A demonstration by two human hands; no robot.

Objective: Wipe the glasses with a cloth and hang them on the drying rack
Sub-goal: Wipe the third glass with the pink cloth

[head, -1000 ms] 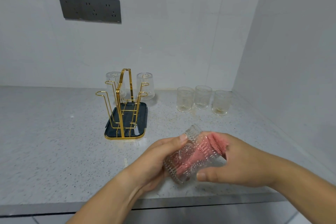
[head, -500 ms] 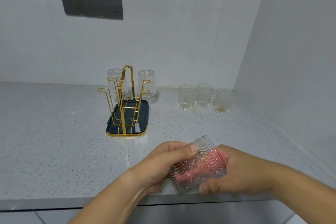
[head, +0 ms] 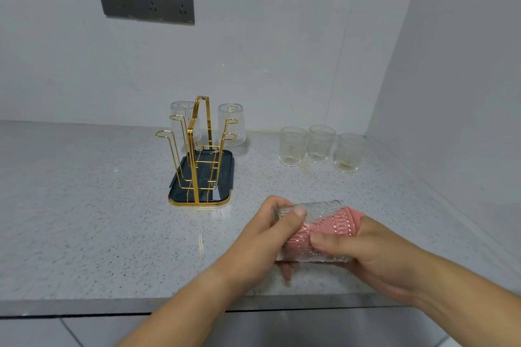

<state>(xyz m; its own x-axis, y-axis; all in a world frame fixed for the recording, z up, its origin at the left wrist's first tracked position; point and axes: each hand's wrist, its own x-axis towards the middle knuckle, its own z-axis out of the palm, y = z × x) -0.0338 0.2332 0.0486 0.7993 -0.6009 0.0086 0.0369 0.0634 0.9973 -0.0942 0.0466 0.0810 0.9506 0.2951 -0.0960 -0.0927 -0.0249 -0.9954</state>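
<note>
the patterned glass (head: 324, 210) is held on its side above the near edge of the speckled surface (head: 84, 205), the left hand (head: 267, 236) curling its fingers round the base end while the right hand (head: 375, 251) pinches the mouth end, thumb pressed on the outside and its other fingers out of sight. a pink cloth (head: 342, 222) is stuffed inside it. behind, the gold drying rack (head: 197, 155) carries two upturned glasses (head: 232, 124) on its far pegs, and three more glasses (head: 320, 144) stand upright to its right near the corner.

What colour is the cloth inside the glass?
Pink; the cloth shows best in the head view.
</note>
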